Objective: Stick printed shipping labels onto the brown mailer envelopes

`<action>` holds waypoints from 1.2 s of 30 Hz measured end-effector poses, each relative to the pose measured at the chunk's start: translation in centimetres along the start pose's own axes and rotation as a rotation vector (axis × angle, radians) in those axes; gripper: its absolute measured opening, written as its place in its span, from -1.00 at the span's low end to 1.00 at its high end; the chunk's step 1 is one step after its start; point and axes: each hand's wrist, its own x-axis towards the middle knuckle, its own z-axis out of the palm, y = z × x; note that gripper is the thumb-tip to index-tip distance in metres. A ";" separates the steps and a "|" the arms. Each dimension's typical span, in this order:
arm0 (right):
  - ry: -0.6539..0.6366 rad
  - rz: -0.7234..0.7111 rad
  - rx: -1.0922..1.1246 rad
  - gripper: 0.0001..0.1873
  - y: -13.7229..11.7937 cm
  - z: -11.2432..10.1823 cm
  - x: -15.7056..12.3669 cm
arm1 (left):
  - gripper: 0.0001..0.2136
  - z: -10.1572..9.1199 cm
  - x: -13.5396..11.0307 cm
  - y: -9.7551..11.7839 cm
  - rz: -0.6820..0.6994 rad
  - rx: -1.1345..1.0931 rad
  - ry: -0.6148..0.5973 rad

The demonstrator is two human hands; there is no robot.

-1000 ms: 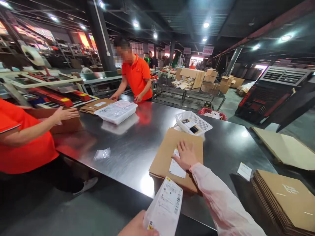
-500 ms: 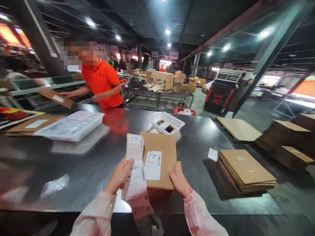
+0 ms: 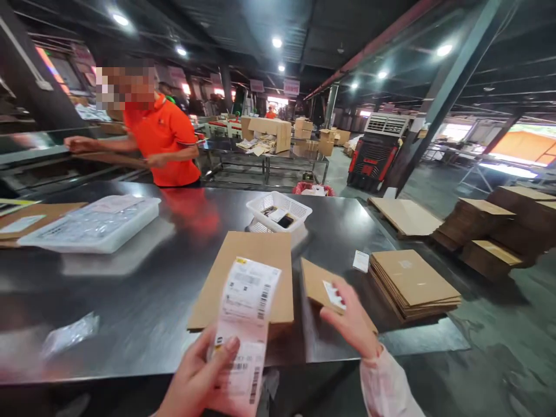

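My left hand (image 3: 200,370) is closed round a strip of white shipping labels (image 3: 245,301), its thumb pressed on the front. Behind the strip lies a pile of flat brown cardboard mailers (image 3: 260,249); the top one shows no label where visible. To the right, my right hand (image 3: 354,324) has its fingers curled over a labelled cardboard mailer (image 3: 316,284), tilted above the table. The thumb is by its near edge, and the hand covers part of its white label.
A stack of flat cardboard (image 3: 412,281) stands at the table's right, beside a small white card (image 3: 361,260). Farther back are a white basket (image 3: 280,202) and a white tray (image 3: 143,214). A plastic bag (image 3: 72,333) lies left. A co-worker in orange (image 3: 160,139) stands across the table.
The labelled mailer has moved off the pile to the right with my right hand. My left hand has brought the label strip lower and nearer. The view has shifted rightward.
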 end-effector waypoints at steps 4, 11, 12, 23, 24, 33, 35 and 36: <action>-0.532 0.014 0.417 -0.29 -3.8 8.6 -5.7 | -0.60 1.2 0.1 -2.0 0.097 0.123 -0.226; -0.614 -0.009 0.243 -0.51 -4.7 10.4 -4.4 | -0.63 0.7 1.8 -3.0 0.076 0.022 0.009; -0.617 -0.033 0.200 -0.56 -5.0 10.2 -3.7 | -0.61 1.0 1.8 -3.4 0.075 0.018 0.052; -0.409 -0.328 -0.083 -0.83 -6.3 14.0 5.8 | -0.53 0.1 3.9 -5.9 -0.098 -0.172 -0.209; -0.355 -0.329 -0.145 -0.84 -6.3 14.8 7.6 | -0.53 -0.4 3.9 -6.4 -0.124 -0.191 -0.244; -0.381 -0.500 -0.898 -0.11 -6.0 20.6 11.8 | -0.54 -4.5 -0.7 -8.9 -0.174 -0.138 -0.359; -0.563 -0.670 -0.882 -0.17 -5.8 20.1 9.0 | -0.57 -5.3 -1.2 -7.2 -0.156 -0.105 -0.323; -0.648 -0.746 -0.818 -0.19 -5.7 19.4 7.2 | -0.58 -5.5 -1.0 -6.2 -0.138 -0.090 -0.259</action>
